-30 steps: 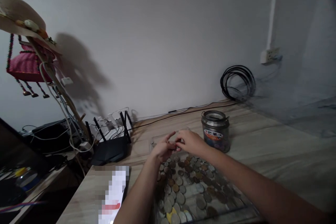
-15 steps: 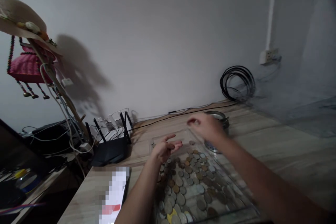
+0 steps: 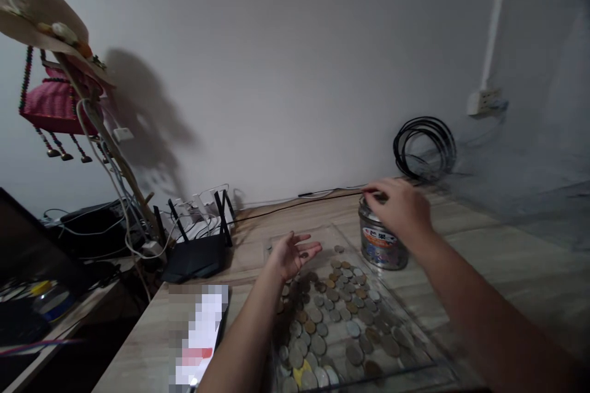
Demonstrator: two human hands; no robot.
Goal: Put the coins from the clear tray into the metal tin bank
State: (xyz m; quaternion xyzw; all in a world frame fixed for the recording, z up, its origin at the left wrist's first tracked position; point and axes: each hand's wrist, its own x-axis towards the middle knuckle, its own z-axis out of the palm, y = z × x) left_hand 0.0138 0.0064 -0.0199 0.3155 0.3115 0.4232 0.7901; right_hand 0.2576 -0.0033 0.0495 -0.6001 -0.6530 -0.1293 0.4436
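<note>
1. The right hand (image 3: 401, 209) hangs over the mouth of the jar (image 3: 382, 249), its fingertips (image 3: 370, 189) drawn downward just above the rim. They are blurred, so I cannot tell whether they are pinched on a coin or empty.
2. The left hand (image 3: 290, 253) lies palm up with its fingers spread loose, gripping nothing. One small coin (image 3: 304, 254) rests on its fingers.
3. The coins (image 3: 332, 313) lie spread in a clear tray (image 3: 369, 376), directly below and nearer the body than the left fingers. The jar stands just beyond the tray's right edge, under the right fingers.
4. Judged from this, the work in hand is passing coins singly from the tray into the jar, at the point of delivery. Letting go calls for fingertips centred over the narrow mouth, since the rim leaves little margin.
5. To the left of the left fingers stand a router (image 3: 196, 255) and tangled leads. The tray's low wall sits beneath both wrists.
6. Right of the right fingers the table (image 3: 498, 258) runs bare, and a cable coil (image 3: 424, 147) leans on the wall beyond them.
</note>
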